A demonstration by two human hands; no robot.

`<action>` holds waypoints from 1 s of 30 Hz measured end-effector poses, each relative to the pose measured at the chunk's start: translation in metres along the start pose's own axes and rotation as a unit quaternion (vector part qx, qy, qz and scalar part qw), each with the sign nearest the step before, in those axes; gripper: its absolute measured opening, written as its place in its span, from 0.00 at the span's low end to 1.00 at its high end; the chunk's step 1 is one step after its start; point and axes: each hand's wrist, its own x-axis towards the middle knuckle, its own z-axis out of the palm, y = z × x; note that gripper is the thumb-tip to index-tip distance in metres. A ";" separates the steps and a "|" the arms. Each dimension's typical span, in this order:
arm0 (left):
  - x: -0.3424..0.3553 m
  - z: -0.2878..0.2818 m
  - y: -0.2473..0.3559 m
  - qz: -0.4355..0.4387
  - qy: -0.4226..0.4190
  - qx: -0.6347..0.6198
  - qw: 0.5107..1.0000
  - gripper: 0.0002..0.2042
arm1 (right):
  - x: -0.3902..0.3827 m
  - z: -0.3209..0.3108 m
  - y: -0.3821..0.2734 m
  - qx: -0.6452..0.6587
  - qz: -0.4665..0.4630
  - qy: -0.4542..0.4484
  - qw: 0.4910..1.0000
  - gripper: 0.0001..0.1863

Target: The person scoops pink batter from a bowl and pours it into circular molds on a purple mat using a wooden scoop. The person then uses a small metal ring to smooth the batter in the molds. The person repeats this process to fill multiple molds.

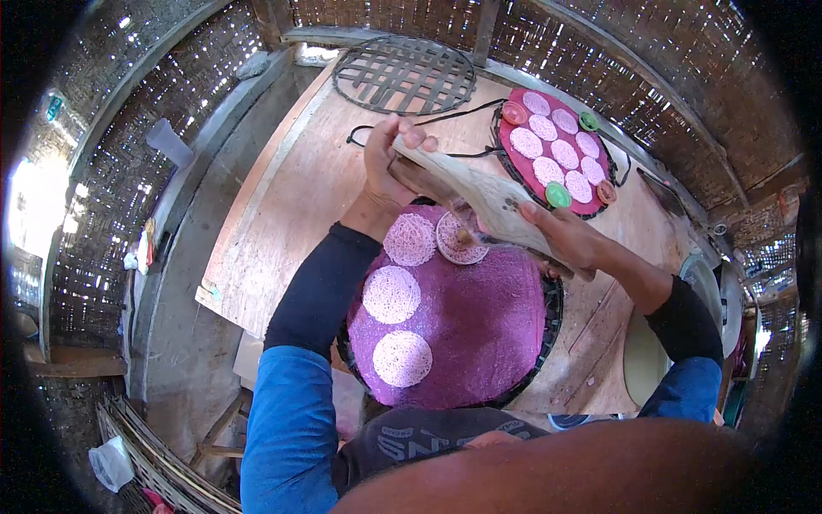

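Woven walls (193,81) with daylight poking through wrap round most of my feed, and one pale wooden table (265,206) fills the middle of it. From my end I count three round trays. One is a bare open lattice (404,77) at the top of the frame. The far tray (521,169), upper right, is lined in pink and carries nine bare pink noodly discs (564,155), plus four coloured round pieces at its edge: two green ones (557,194) and two reddish ones (514,112).

The near tray (479,334), center of the frame, has purple-pink lining and a dark rim, with three loose discs (391,294) in a rough column down its left side. Disc number four sits near the top inside a white-rimmed ring (442,248).

Above that ring there's one long wooden tool (479,190), slanting from upper left to lower right, held two-handed. Left hand (385,171) is wrapped round the upper end, right hand (569,236) clamps the lower end, thumb on top. Can't tell from my angle if the tool touches the ring. Two blue sleeves (291,420), two black cuffs (321,291). One plastic cup (169,144), upper left.
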 end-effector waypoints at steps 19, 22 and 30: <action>0.034 0.031 0.004 -0.057 -0.204 -0.004 0.977 0.16 | 0.014 -0.013 0.039 0.026 -0.100 0.077 0.992 0.41; 0.007 0.073 0.012 -0.052 -0.155 0.047 0.985 0.26 | 0.008 -0.014 0.038 0.083 -0.156 0.065 0.982 0.39; -0.042 0.042 -0.015 0.114 -0.233 0.664 0.701 0.34 | 0.009 0.011 0.016 0.384 -0.180 -0.113 0.899 0.31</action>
